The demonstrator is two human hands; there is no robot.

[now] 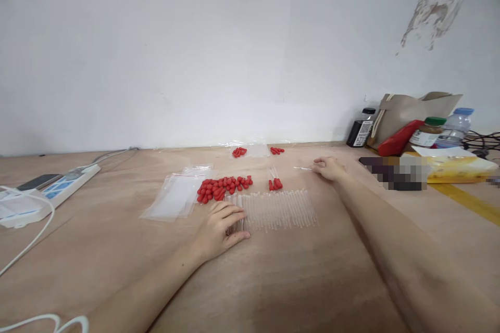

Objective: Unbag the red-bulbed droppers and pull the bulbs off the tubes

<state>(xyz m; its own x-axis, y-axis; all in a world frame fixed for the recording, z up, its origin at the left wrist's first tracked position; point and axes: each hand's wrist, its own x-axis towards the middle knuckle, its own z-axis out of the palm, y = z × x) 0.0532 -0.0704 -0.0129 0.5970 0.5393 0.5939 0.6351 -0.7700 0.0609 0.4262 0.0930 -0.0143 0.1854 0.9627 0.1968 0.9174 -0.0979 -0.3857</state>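
Observation:
My left hand [219, 229] rests on the table, thumb and fingers apart, around the left end of a row of thin transparent dropper tubes [279, 210]. My right hand [329, 168] is further back on the right, its fingertips closed on the end of a single thin dropper tube [302, 168] that points left. Just beyond my left hand lies a heap of red rubber dropper bulbs [219, 187]. Behind the row, a few droppers with red bulbs [275, 184] lie together, their pale stems pointing away from me.
Transparent plastic bags [175, 195] lie left of the bulbs. By the wall are bagged red-bulbed droppers [239, 152]. A power strip [58, 192] and white cables lie at left. At right stand a black bottle [360, 129], a beige bag [414, 109], a green-lidded jar [427, 134] and a yellow packet [453, 169].

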